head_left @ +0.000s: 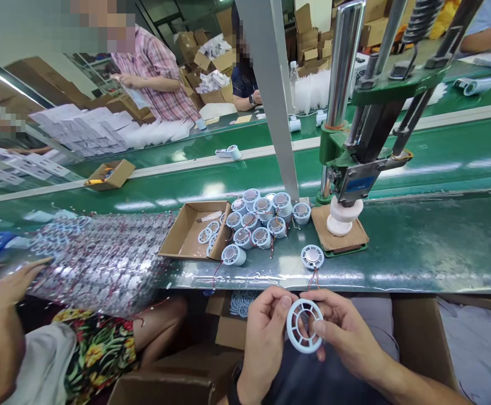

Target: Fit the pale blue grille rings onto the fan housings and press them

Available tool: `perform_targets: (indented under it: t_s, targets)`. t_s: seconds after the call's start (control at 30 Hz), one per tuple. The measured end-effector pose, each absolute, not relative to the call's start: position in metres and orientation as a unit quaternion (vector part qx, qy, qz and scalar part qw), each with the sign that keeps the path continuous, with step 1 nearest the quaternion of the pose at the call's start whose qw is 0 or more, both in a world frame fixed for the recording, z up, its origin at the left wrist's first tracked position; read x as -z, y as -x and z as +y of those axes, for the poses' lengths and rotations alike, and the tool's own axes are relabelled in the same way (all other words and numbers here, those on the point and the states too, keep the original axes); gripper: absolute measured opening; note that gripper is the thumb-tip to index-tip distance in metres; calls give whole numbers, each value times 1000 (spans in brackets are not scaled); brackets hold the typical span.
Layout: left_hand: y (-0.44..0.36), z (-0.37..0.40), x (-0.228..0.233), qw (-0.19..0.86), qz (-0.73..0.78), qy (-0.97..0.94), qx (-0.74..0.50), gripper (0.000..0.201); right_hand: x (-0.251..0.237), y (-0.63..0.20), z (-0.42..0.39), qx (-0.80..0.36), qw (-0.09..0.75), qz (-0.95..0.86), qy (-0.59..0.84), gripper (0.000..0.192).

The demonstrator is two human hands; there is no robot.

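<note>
Left hand (266, 332) and right hand (343, 329) pinched a pale-blue, spoked plastic ring (304, 347) between thumbs and fingers — loose, apparently not yet fitted. Just beyond the fingertips stood one ring-topped, pale-blue wired unit (312, 256); farther left, similar units (261, 237) clustered — seemingly finished.

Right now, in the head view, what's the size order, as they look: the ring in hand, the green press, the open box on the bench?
1. Green press, top cut off
2. Open box
3. Held ring
</note>
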State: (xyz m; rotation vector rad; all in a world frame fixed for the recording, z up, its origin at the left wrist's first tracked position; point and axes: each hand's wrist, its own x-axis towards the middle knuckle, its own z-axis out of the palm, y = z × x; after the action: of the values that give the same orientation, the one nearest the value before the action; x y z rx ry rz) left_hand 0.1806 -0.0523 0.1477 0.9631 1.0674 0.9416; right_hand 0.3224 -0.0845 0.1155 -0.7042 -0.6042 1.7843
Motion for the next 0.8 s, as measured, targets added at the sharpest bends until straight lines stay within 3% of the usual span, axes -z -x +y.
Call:
perform_targets:
  t_s: [0.3, 0.63, 0.8]
  targets:
    - [-174, -55, -137, 651, 472, -419, -422, 41, -118, -317, -84, -769, 532, -213, 282, 43]
    - [-167, -57, -133, 659, 469, -402, -428, 40, -119, -315, -86, -722, 511, -300, 356, 46]
    - [-148, -59, -89, 649, 548, -377, -371, 47, -90, -312, -75, -553, 367, -537, 521, 40]
